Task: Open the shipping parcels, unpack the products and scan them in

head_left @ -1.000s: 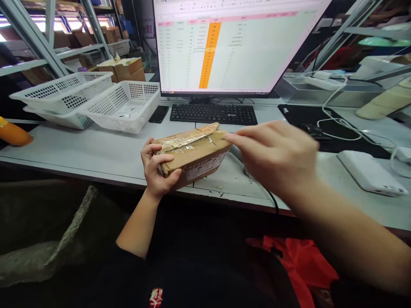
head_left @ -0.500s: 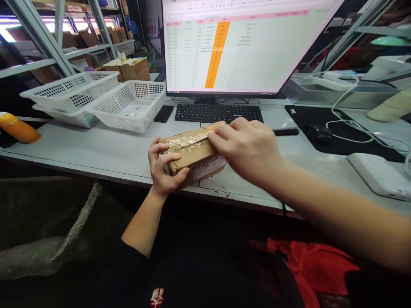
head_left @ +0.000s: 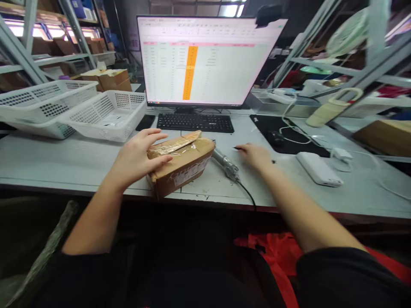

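Observation:
A brown cardboard box (head_left: 180,169) with clear tape and a printed label sits near the desk's front edge. One flap on its top is slightly raised. My left hand (head_left: 136,156) rests over the box's left end, fingers spread and thumb lying on the top. To the right of the box, my right hand (head_left: 255,156) is low at the desk surface, fingers closed around a slim black stick-like tool (head_left: 237,148). Only the ends of that tool show. Between box and right hand lies a grey, tape-wrapped cylindrical tool (head_left: 226,164) with a black cord.
Behind the box are a keyboard (head_left: 195,122) and a monitor (head_left: 221,72). White plastic baskets (head_left: 105,117) and a phone (head_left: 145,122) stand left. At right are a mouse (head_left: 275,137) on a black pad, a white power bank (head_left: 319,169), cables and a cream bottle (head_left: 330,109).
My right hand has left the box top and moved down to the desk on the right. My left hand's grip has loosened to spread fingers. The view has turned right and up.

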Tool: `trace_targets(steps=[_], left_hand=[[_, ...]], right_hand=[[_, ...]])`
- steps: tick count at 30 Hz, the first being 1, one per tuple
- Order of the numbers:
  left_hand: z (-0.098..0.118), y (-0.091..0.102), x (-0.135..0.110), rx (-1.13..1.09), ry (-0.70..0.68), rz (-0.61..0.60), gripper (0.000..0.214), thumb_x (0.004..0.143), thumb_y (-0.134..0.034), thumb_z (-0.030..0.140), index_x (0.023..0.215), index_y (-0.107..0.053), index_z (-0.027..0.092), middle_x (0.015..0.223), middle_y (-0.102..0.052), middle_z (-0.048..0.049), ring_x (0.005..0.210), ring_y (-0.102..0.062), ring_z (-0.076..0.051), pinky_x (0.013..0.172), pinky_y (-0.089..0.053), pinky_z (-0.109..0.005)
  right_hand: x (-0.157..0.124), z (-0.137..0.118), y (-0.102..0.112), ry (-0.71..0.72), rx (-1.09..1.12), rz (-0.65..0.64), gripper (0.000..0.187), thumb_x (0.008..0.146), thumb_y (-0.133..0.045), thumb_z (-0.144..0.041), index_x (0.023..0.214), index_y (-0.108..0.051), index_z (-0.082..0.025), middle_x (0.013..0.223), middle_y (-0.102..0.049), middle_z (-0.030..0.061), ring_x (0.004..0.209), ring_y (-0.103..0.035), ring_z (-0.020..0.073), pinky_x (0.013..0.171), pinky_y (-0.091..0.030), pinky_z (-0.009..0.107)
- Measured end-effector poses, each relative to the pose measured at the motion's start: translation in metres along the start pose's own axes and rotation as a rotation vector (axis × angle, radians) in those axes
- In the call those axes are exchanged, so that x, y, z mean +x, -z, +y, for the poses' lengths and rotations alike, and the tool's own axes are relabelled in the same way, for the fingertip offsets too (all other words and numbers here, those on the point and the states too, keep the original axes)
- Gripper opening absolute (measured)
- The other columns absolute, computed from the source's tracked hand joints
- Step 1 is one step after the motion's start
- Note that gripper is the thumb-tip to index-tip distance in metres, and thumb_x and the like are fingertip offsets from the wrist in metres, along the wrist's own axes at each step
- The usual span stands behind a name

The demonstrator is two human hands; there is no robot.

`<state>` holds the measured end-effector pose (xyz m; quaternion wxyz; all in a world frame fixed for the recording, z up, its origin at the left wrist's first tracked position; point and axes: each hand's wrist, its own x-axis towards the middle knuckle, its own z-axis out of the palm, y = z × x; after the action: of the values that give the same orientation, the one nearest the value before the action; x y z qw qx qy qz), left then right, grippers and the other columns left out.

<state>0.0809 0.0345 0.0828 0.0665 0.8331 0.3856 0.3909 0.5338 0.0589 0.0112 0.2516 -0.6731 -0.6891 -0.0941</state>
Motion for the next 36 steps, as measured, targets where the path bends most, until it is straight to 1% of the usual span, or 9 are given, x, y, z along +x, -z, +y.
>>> trace_targets(steps=[5,7,10,13,21,25,29,33,36], left_hand=[[-0.005,0.010,0.049,0.114,-0.036,-0.419,0.055,0.085,-0.065,0.069,0.123,-0.075,0.032,0.106,-0.080,-0.0051,0.087,-0.074,-0.027,0.074,-0.056,-0.035],[-0.003,0.011,0.053,0.155,-0.097,-0.458,0.048,0.091,-0.059,0.066,0.124,-0.074,0.035,0.104,-0.080,-0.0034,0.083,-0.074,-0.026,0.068,-0.053,-0.033],[0.002,0.014,0.050,0.230,-0.150,-0.455,0.047,0.095,-0.052,0.061,0.131,-0.071,0.038,0.103,-0.081,-0.0020,0.079,-0.075,-0.026,0.063,-0.052,-0.032],[0.003,0.016,0.046,0.265,-0.149,-0.426,0.048,0.098,-0.046,0.055,0.136,-0.068,0.037,0.099,-0.081,-0.0023,0.076,-0.075,-0.026,0.065,-0.054,-0.033],[-0.017,0.013,0.078,0.056,-0.034,-0.368,0.052,0.094,-0.047,0.047,0.138,-0.069,0.029,0.106,-0.080,-0.0056,0.085,-0.075,-0.023,0.078,-0.061,-0.035],[-0.038,0.011,0.097,-0.316,0.162,-0.645,0.048,0.087,-0.060,0.044,0.129,-0.074,0.025,0.127,-0.075,-0.0082,0.110,-0.073,-0.025,0.094,-0.059,-0.038],[-0.067,0.003,0.089,-0.537,0.354,-0.736,0.054,0.081,-0.066,0.049,0.122,-0.075,0.015,0.114,-0.078,-0.0155,0.096,-0.075,-0.026,0.083,-0.060,-0.038],[-0.063,0.014,0.081,-0.261,0.177,-0.738,0.047,0.083,-0.066,0.048,0.120,-0.076,0.021,0.118,-0.077,-0.0103,0.105,-0.072,-0.025,0.093,-0.058,-0.040],[-0.017,0.034,0.077,0.154,-0.110,-0.458,0.031,0.090,-0.062,0.041,0.110,-0.079,0.025,0.126,-0.072,-0.0066,0.123,-0.065,-0.028,0.112,-0.047,-0.050]], right_hand=[[0.006,-0.046,0.010,0.018,0.109,0.073,0.024,0.096,-0.059,-0.033,0.099,-0.080,-0.020,0.100,-0.077,0.0122,0.090,-0.067,0.0245,0.082,-0.053,0.040],[0.009,-0.088,0.029,0.211,0.315,0.132,0.030,0.102,-0.053,-0.036,0.109,-0.078,-0.022,0.108,-0.077,0.0109,0.101,-0.068,0.0243,0.093,-0.053,0.043],[0.010,-0.152,0.052,0.660,0.458,-0.023,0.032,0.104,-0.054,-0.042,0.114,-0.078,-0.023,0.112,-0.076,0.0099,0.105,-0.065,0.0232,0.096,-0.053,0.042],[0.009,-0.190,0.055,0.812,0.364,-0.090,0.036,0.102,-0.058,-0.047,0.122,-0.076,-0.022,0.122,-0.071,0.0133,0.113,-0.058,0.0269,0.102,-0.051,0.046],[-0.010,-0.187,0.060,0.794,0.310,-0.114,0.042,0.101,-0.062,-0.047,0.133,-0.067,-0.020,0.135,-0.067,0.0160,0.125,-0.058,0.0299,0.106,-0.047,0.050],[-0.032,-0.193,0.062,0.838,0.176,0.226,0.036,0.098,-0.067,-0.027,0.133,-0.066,-0.018,0.105,-0.072,0.0104,0.095,-0.062,0.0250,0.088,-0.051,0.042],[-0.062,-0.185,0.045,0.923,0.086,0.458,0.030,0.097,-0.059,-0.012,0.121,-0.072,-0.026,0.080,-0.066,0.0021,0.079,-0.054,0.0204,0.076,-0.049,0.035],[-0.061,-0.170,0.059,0.828,0.131,0.213,0.034,0.101,-0.060,-0.043,0.125,-0.075,-0.023,0.093,-0.070,0.0083,0.089,-0.060,0.0240,0.082,-0.053,0.038],[-0.028,-0.177,0.087,0.703,0.144,-0.130,0.043,0.103,-0.050,-0.054,0.121,-0.076,-0.025,0.107,-0.072,0.0090,0.091,-0.065,0.0225,0.074,-0.051,0.033]])
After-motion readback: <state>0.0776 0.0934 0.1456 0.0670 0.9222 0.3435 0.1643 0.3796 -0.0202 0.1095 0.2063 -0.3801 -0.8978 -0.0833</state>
